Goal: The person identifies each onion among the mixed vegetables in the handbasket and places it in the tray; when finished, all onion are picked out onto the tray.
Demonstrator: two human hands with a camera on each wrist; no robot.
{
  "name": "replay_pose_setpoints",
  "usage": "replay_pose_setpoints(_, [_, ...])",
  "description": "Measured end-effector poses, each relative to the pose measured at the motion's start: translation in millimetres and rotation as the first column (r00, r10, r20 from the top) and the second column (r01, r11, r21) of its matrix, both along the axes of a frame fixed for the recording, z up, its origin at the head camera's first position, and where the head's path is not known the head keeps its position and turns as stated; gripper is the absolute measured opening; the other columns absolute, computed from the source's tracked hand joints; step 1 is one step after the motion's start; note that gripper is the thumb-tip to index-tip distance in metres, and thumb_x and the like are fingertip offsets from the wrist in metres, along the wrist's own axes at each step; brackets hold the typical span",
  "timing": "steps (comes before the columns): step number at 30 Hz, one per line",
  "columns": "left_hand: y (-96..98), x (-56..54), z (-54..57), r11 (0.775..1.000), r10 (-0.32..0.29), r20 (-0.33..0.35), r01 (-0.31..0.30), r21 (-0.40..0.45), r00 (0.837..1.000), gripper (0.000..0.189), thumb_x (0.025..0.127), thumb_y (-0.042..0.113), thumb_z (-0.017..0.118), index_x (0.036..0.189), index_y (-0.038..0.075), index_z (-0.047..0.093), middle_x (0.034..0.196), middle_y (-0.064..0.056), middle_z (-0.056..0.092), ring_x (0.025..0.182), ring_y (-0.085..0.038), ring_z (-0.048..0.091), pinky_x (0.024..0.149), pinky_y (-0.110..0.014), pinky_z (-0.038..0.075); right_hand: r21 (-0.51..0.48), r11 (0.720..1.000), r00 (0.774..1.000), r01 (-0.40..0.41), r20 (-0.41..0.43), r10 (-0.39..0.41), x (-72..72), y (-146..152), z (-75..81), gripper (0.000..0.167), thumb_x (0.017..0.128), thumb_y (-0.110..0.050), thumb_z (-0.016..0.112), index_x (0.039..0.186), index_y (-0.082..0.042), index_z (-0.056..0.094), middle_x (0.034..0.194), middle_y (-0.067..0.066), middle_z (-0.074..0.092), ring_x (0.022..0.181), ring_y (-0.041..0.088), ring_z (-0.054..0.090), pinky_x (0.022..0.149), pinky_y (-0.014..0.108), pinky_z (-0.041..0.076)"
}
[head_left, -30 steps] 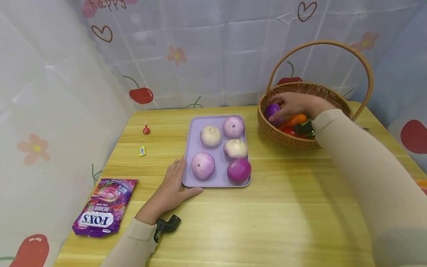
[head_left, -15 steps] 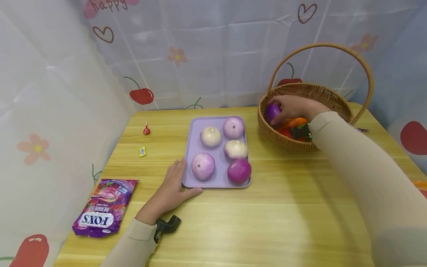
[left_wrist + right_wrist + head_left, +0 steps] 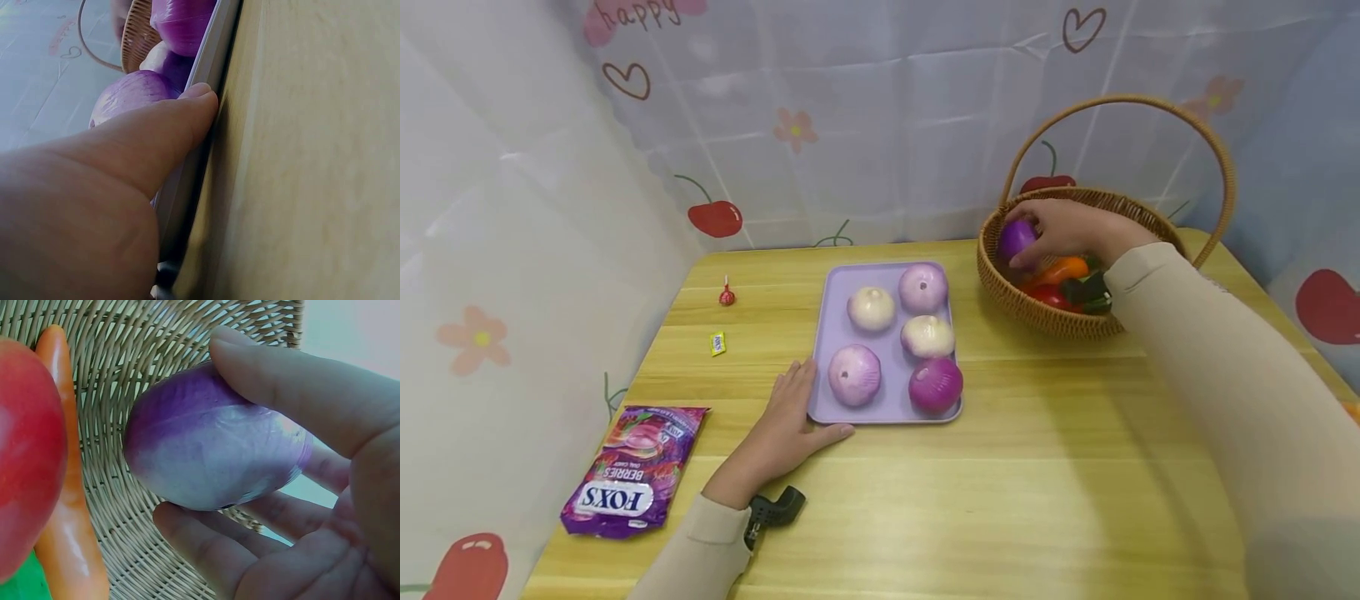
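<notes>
A lilac tray (image 3: 892, 392) holds several onions, among them a deep purple one (image 3: 936, 385) at its near right corner and a pale one (image 3: 872, 309) farther back. My left hand (image 3: 782, 425) rests at the tray's near left corner, fingers along the side; in the left wrist view the thumb (image 3: 169, 119) lies at the rim. Over in the wicker basket (image 3: 1037, 312), my right hand (image 3: 1067, 229) grips a purple onion (image 3: 1017, 240). The right wrist view shows this onion (image 3: 200, 450), glossy and pale on one side, between thumb and fingers.
Beside the right hand in the basket lie an orange carrot-like piece (image 3: 1063, 271), a red vegetable (image 3: 1048, 294) and a dark green one (image 3: 1084, 289). The basket handle (image 3: 1120, 98) arches above. On the left are a purple candy bag (image 3: 634, 471), a yellow wrapped candy (image 3: 718, 343) and a red lollipop (image 3: 727, 296).
My right hand has lifted slightly with the purple onion, which sits a little higher inside the basket. The left hand and tray have stayed in place.
</notes>
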State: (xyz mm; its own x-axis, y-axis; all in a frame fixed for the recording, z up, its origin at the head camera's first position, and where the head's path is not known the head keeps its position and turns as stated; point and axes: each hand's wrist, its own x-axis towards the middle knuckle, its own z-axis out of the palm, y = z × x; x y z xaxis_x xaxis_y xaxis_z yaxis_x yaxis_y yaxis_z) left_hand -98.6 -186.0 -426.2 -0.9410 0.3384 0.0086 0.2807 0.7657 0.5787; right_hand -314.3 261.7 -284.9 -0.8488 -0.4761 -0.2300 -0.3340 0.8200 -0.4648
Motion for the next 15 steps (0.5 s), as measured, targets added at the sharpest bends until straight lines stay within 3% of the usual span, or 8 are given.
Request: replay_pose_setpoints(15, [-0.8, 1.4, 1.6, 1.0, -0.002, -0.006, 0.002, 0.01, 1.0, 0.119, 0.09, 0.059, 0.079, 0.166, -0.005, 0.013, 0.172, -0.023, 0.015, 0.158, -0.039, 0.003, 0.127, -0.048, 0.0, -0.023, 1.0, 1.0, 0.002, -0.026, -0.003, 9.5, -3.7, 12.1, 0.085, 0.094, -0.038, 0.082, 0.157, 0.0, 0.04, 0.143, 0.027, 0.052, 0.121, 0.041, 0.055, 0.103, 0.06, 0.047])
